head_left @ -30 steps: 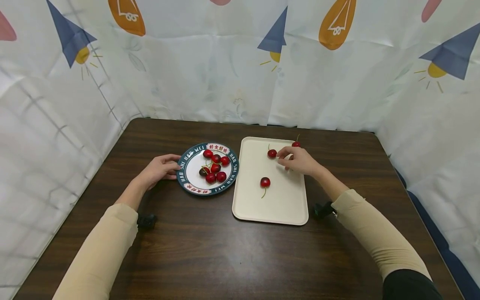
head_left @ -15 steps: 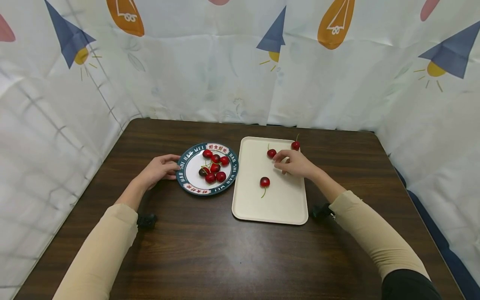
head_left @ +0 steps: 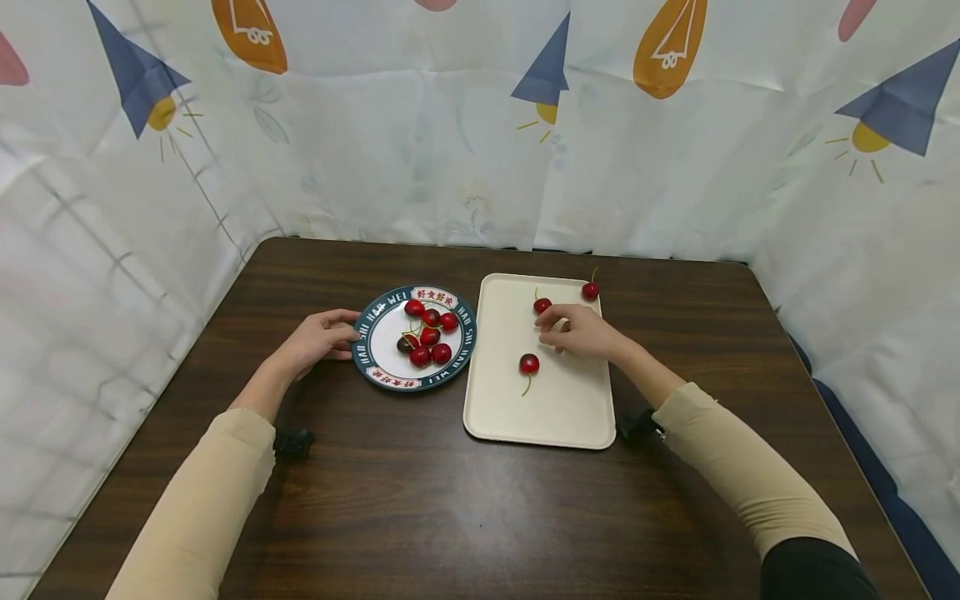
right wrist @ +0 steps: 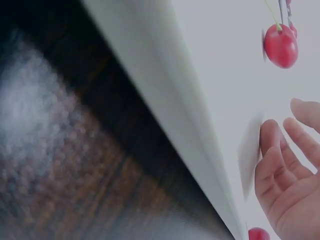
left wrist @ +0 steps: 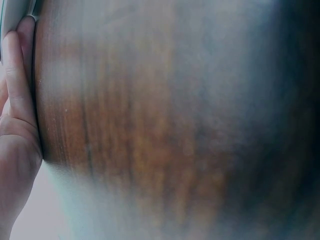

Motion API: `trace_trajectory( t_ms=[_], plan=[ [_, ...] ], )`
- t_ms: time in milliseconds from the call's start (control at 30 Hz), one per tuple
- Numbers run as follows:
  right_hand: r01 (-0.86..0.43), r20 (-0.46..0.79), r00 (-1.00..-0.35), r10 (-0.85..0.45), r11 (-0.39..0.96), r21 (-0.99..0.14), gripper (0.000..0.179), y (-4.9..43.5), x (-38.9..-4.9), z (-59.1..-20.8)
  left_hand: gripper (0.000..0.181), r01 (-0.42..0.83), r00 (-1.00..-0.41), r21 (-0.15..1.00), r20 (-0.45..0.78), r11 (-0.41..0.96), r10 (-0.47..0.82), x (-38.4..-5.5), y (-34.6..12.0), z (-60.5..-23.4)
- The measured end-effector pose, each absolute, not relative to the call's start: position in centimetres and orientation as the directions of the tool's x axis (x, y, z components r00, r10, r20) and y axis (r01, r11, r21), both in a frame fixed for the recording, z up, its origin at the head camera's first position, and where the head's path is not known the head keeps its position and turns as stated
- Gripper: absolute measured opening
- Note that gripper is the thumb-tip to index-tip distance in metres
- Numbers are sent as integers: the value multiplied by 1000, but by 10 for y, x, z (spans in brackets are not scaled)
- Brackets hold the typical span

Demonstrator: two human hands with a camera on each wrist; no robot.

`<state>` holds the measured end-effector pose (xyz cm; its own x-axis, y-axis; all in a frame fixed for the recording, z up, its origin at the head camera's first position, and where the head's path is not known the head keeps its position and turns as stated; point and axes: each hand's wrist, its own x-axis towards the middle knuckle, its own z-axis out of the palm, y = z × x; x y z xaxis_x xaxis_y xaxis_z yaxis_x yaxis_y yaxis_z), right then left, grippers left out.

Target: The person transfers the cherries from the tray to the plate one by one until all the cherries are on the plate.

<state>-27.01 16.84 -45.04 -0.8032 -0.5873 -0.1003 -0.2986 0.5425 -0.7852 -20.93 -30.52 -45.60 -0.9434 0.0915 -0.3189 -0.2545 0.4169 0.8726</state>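
My left hand [head_left: 324, 340] is at the left edge of a round white plate [head_left: 386, 337] with a dark teal lettered rim. Its fairly straight fingers touch the rim; in the left wrist view the fingers [left wrist: 17, 75] lie along the plate's edge. Several red cherries [head_left: 420, 356] with stems lie on the plate. My right hand [head_left: 579, 332] hovers over the cream tray [head_left: 562, 408], fingers loosely bent and holding nothing. One cherry [head_left: 542, 306] lies just beyond its fingertips. Another cherry [head_left: 529, 364], also [right wrist: 281, 46] in the right wrist view, lies nearer me, stem towards me.
A third cherry [head_left: 590, 290] sits at the tray's far right corner, its stem pointing away. Plate and tray stand side by side on a dark brown wooden table [head_left: 420, 500]. A white printed curtain [head_left: 420, 167] hangs behind the table and along both sides.
My right hand has shifted left and slightly towards me over the tray, away from the far right corner. The left hand, plate and cherries have kept their places.
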Motion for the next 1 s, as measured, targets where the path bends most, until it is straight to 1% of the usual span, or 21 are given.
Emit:
trace_trajectory(
  t_ms=[133, 400, 533, 667, 1000],
  plan=[
    [-317, -105, -776, -622, 528, -788, 26, 167, -268, -449, 60, -252, -944, 873, -317, 418, 93, -209, -306, -455],
    [-402, -126, -640, -758, 469, -786, 31, 166, -263, -444, 58, -263, -941, 871, -327, 416, 89, -209, -305, -454],
    [-428, -140, -599, -788, 463, -776, 36, 163, -261, -441, 58, -266, -940, 869, -330, 418, 88, -208, -305, -454],
    [-444, -147, -583, -799, 465, -766, 39, 161, -259, -439, 57, -263, -942, 869, -326, 419, 85, -209, -305, -454],
    [-466, -147, -578, -802, 473, -747, 36, 158, -256, -438, 59, -269, -939, 871, -332, 411, 89, -211, -306, -458]
  ],
)
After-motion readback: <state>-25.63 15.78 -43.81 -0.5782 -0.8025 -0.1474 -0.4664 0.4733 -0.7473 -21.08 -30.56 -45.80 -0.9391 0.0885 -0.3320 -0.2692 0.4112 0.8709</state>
